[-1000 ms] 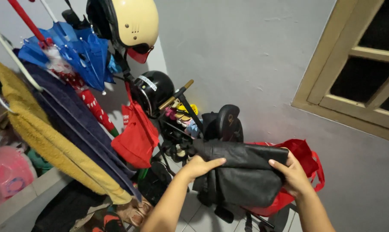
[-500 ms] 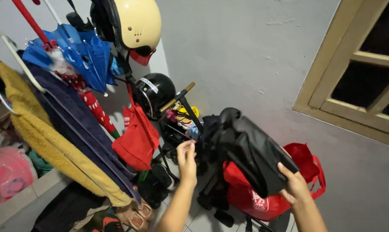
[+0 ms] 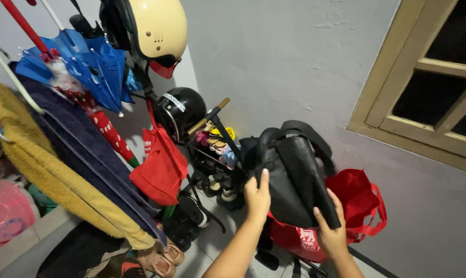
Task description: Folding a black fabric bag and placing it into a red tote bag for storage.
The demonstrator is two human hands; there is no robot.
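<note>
A folded black bag (image 3: 294,177) hangs upright against a dark frame near the grey wall, its straps looped over the top. My left hand (image 3: 258,197) presses flat against the bag's left edge, thumb raised. My right hand (image 3: 329,229) pinches its lower right corner. Behind and below the bag sits a red shopping bag (image 3: 357,198).
A cream helmet (image 3: 153,28) and a black helmet (image 3: 180,110) hang on a rack with a blue umbrella (image 3: 83,64), a red cloth bag (image 3: 161,167), and yellow and navy towels (image 3: 63,164). Shoes (image 3: 163,257) lie on the tiled floor. A wooden window frame (image 3: 397,103) is at the right.
The black bag went from lying flat across both hands to standing upright against the frame. My left hand let go, then returned to press its left edge; my right hand kept its hold.
</note>
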